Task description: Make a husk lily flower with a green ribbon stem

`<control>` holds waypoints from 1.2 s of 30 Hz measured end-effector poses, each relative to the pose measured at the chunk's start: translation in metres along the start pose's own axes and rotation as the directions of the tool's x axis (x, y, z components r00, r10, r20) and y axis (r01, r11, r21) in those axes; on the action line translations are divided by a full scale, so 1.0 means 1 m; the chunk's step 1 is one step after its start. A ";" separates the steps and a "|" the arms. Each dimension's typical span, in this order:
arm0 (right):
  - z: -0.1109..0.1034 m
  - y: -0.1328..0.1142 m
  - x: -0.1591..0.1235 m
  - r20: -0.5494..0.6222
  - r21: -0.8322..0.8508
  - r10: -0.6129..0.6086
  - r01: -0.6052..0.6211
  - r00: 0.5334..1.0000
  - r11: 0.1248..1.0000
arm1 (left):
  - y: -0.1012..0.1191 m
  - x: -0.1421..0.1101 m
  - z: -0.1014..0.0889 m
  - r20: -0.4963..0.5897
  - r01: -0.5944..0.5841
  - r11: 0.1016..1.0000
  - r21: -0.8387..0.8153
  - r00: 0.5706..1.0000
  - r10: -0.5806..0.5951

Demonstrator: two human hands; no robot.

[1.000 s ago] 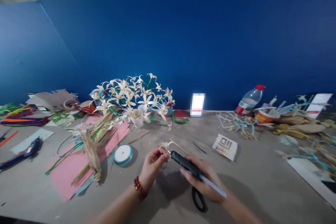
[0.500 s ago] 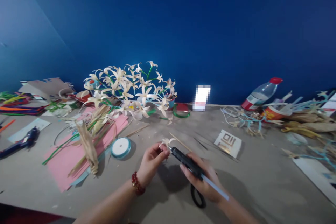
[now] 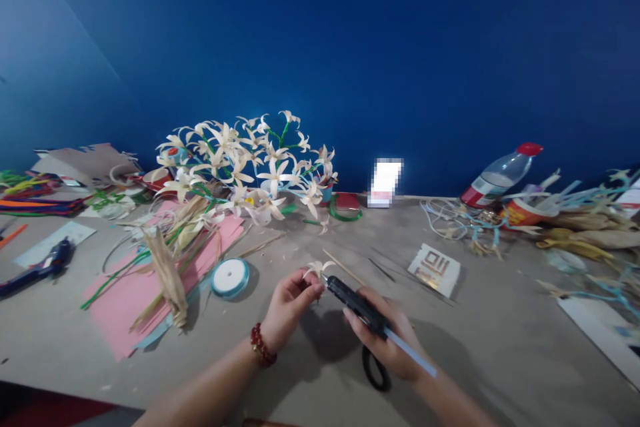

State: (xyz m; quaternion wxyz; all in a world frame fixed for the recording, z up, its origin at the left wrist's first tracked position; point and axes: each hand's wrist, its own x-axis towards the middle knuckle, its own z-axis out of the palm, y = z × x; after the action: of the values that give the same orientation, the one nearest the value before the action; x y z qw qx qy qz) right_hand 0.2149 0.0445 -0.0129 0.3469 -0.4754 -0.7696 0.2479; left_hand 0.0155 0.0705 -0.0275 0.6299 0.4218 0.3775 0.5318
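Red beads [image 3: 262, 345] are circling the wrist of the left hand [image 3: 290, 307], and a black loop [image 3: 375, 370] is lying on the bench [image 3: 500, 347] just below the right hand [image 3: 395, 340]. That right hand is clamping its fingers around a black glue gun [image 3: 357, 307], with a pale glue stick [image 3: 413, 353] poking out of its back end. Beyond, the left hand is pinching a small cream flower [image 3: 319, 268] between thumb and fingertips, over the middle of the bench. The gun's nozzle is pointing at the flower's base; whether they are touching, I cannot tell. To the left, a ribbon spool [image 3: 229, 278] is lying flat beside pink paper [image 3: 110, 320]. Farther back, many cream flowers on green stems [image 3: 240, 167] are standing before a blue wall [image 3: 350, 47], and a red-capped bottle [image 3: 500, 177] is leaning at the right.
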 end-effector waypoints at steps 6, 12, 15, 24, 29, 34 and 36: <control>0.000 0.002 -0.001 0.029 -0.001 0.003 -0.003 1.000 1.000 | 0.000 0.000 -0.001 0.016 0.003 1.000 -0.014 1.000 -0.003; 0.000 0.002 0.000 0.033 -0.017 0.004 -0.004 0.999 1.000 | 0.000 -0.001 0.000 0.007 0.004 1.000 -0.023 1.000 -0.004; 0.000 0.000 0.000 0.028 -0.027 0.007 -0.006 1.000 1.000 | 0.000 0.000 0.000 0.015 0.006 1.000 -0.018 1.000 -0.005; -0.001 0.001 0.000 0.040 -0.028 -0.021 0.022 0.999 0.999 | -0.004 0.000 -0.003 0.011 0.003 1.000 -0.011 1.000 -0.003; -0.001 -0.001 -0.001 0.023 -0.062 -0.004 0.006 1.000 0.998 | -0.004 -0.001 -0.003 0.020 0.006 1.000 -0.023 1.000 -0.006; -0.002 -0.002 0.000 0.017 -0.074 -0.023 0.024 1.000 0.997 | -0.003 -0.001 -0.003 0.018 0.001 1.000 -0.026 1.000 -0.001; -0.002 -0.003 0.001 0.020 -0.067 -0.016 0.017 1.000 0.998 | -0.003 -0.001 -0.003 0.019 0.005 1.000 -0.022 1.000 -0.005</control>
State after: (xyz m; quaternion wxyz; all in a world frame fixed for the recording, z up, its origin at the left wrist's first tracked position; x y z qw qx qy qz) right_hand 0.2146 0.0438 -0.0089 0.3251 -0.4781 -0.7847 0.2236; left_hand 0.0136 0.0700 -0.0318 0.6394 0.4188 0.3669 0.5303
